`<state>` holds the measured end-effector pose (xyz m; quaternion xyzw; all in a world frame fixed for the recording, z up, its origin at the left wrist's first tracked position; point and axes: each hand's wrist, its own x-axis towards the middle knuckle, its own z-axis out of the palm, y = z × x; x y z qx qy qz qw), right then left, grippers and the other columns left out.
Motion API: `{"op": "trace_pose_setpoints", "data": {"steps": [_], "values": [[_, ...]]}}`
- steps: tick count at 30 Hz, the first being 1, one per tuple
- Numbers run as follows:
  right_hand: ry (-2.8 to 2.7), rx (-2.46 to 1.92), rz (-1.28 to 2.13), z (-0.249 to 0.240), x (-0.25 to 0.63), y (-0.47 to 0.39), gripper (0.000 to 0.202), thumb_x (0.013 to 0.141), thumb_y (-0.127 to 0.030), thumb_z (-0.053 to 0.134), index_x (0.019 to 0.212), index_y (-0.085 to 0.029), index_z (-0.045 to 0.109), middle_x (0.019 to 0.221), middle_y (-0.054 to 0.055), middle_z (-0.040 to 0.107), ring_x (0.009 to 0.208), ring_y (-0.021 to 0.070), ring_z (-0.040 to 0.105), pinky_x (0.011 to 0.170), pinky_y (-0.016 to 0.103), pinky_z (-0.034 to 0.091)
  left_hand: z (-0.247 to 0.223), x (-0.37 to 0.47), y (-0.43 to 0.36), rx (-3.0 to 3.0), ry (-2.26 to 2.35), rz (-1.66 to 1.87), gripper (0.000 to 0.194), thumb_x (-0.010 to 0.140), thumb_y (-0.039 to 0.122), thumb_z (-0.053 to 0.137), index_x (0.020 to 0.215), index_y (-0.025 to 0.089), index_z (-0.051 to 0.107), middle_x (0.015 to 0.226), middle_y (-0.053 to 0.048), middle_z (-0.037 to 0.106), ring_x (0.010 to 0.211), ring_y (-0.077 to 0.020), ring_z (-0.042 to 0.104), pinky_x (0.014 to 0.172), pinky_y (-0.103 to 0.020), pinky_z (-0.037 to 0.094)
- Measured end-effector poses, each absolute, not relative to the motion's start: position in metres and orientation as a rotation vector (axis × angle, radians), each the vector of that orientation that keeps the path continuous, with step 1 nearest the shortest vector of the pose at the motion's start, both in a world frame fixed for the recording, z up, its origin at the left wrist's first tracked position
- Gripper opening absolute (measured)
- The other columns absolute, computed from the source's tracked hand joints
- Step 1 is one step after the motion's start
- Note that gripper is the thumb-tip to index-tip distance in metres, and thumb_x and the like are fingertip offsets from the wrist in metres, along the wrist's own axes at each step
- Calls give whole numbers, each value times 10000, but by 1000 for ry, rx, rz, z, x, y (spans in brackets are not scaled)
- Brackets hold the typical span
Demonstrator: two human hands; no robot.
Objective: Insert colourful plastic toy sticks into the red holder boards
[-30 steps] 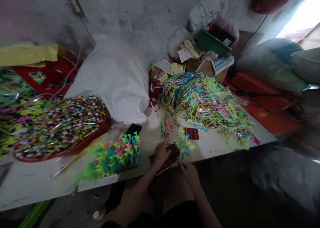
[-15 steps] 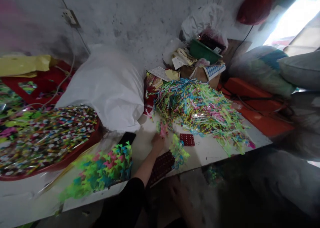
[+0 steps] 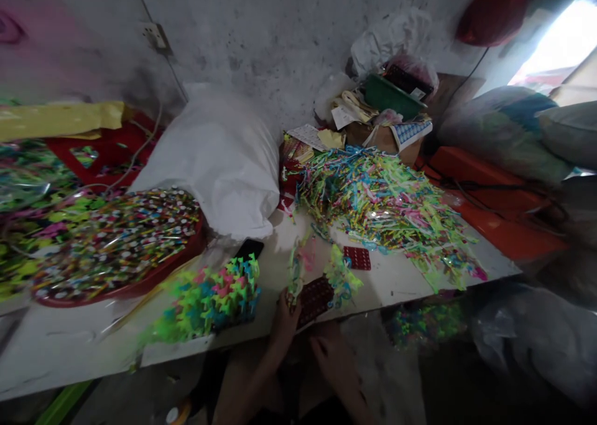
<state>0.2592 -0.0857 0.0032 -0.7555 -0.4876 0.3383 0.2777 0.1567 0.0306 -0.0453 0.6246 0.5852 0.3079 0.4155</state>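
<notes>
My left hand (image 3: 283, 318) is at the table's front edge, by the left side of a dark red tray with rows of holes (image 3: 313, 300). Its fingers look curled; blur hides whether they grip the tray's edge or small plastic pieces. Just beyond the fingertips lies a loose line of pale green and pink plastic pieces (image 3: 296, 269). A green and blue clump of pieces (image 3: 342, 274) covers the tray's right end. Below the edge, in shadow over my lap, my right hand (image 3: 332, 355) seems empty, thumb apart from the fingers.
Left of my hands stands a block of animal-shaped plastic pieces (image 3: 217, 297), with a black phone (image 3: 249, 249) behind. A red basin (image 3: 201, 238) holds wrapped sticks. A white sack (image 3: 228, 163), a heap of colourful plastic sticks (image 3: 382, 207) and a small red tray (image 3: 357, 257) are farther back.
My left hand has drawn back from the pink and green pieces to the tray's left side. The view has shifted slightly left. My right hand remains below the table edge.
</notes>
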Motion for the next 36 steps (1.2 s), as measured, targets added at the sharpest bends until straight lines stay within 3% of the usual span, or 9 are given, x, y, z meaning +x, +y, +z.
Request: {"op": "trace_pose_setpoints", "data": {"steps": [5,9,14,20,31,36], "values": [[-1051,-1773,1113,12,238,-45,383,827,-469,449,914,-183,688,947,73,710,916,216,630,844,297,457,-40,138,-5,1459,1305,851,442,831,266,430,1258,186,347,1283,-134,520,1160,-190,524,971,-354,417],[-988,-1587,1217,-2,228,-34,546,695,-638,534,843,-136,689,837,75,707,835,236,622,803,335,468,-27,122,-27,1447,1242,817,523,806,276,456,1309,189,340,1360,-124,453,1242,-212,445,1039,-376,349],[-1105,-1553,1374,0,236,-53,503,662,-626,591,719,-141,711,703,44,696,692,218,619,673,323,495,-23,94,-49,1375,1094,654,587,810,384,510,1333,171,352,1338,-119,486,1227,-233,461,1034,-371,359],[-929,-1490,1615,20,247,-70,555,639,-652,607,812,-133,701,591,26,656,505,178,616,483,285,503,-11,90,-59,1317,973,638,540,859,468,446,1312,174,430,1352,-100,482,1258,-227,424,1084,-390,290],[-923,-1671,1324,42,279,-76,571,581,-668,644,794,-140,683,733,87,716,670,247,683,562,329,555,-10,109,-35,1110,1109,726,649,780,579,486,1273,157,500,1351,-90,489,1281,-250,400,1093,-390,285],[-912,-1924,933,32,303,-75,516,671,-621,587,804,-143,728,790,128,731,781,294,681,689,382,540,-14,106,-35,1029,1122,725,721,746,629,491,1293,160,486,1385,-94,446,1282,-258,398,1046,-345,362]]}}
